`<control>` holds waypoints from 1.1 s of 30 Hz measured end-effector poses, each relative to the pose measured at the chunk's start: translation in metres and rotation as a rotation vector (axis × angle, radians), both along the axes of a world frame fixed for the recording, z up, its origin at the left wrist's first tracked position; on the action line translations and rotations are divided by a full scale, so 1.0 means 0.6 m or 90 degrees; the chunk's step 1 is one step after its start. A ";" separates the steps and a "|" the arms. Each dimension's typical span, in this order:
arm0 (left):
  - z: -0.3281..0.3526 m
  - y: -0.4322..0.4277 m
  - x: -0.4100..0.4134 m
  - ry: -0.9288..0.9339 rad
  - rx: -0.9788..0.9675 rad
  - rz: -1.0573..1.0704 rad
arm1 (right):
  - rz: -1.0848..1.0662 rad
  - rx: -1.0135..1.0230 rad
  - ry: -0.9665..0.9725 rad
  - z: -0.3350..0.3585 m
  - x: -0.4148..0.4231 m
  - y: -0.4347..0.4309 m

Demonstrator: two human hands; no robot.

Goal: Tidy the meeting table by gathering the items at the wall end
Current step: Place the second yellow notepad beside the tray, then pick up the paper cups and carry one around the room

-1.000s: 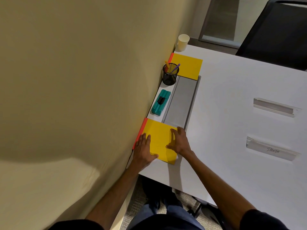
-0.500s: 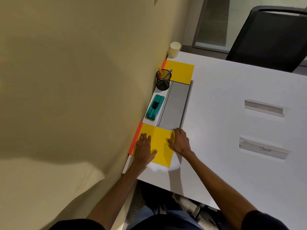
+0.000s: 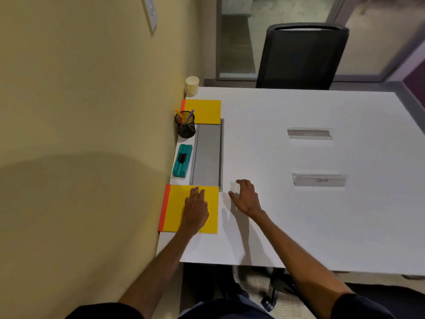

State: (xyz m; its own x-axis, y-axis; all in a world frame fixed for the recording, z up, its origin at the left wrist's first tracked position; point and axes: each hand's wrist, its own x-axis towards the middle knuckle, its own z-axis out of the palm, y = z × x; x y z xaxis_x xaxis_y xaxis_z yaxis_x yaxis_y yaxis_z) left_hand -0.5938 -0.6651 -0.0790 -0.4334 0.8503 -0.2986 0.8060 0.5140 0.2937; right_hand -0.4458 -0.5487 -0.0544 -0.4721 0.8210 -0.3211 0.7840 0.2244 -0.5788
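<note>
A yellow notepad with an orange spine (image 3: pixel 174 208) lies at the wall end of the white table (image 3: pixel 299 215), near the front edge. My left hand (image 3: pixel 195 210) rests flat on it with straight fingers. My right hand (image 3: pixel 245 198) hovers just right of the pad, fingers loosely spread, holding nothing. Along the wall farther back sit a teal eraser (image 3: pixel 182 160), a black mesh pen cup (image 3: pixel 185 125) with pens, a second yellow notepad (image 3: pixel 204 111) and a pale paper cup (image 3: pixel 192 85).
A grey cable hatch (image 3: pixel 208 155) is set into the table beside the eraser. Two clear name-plate holders (image 3: pixel 309 134) (image 3: pixel 319 179) lie mid-table. A black office chair (image 3: pixel 301 58) stands at the far side. The yellow wall (image 3: pixel 92 111) borders the table's left edge.
My right hand has lifted off the near notepad and moved right onto open table. The left hand slid toward the pad's middle. The camera view swung to the right.
</note>
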 end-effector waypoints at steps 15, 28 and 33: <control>0.064 0.013 0.072 -0.016 0.041 -0.166 | -0.213 0.067 0.070 0.065 0.120 -0.065; 0.169 0.088 0.324 -0.101 0.139 -0.361 | -0.408 0.168 0.085 0.181 0.381 -0.063; 0.198 0.104 0.440 -0.099 0.156 -0.408 | -0.466 0.172 0.100 0.205 0.503 -0.078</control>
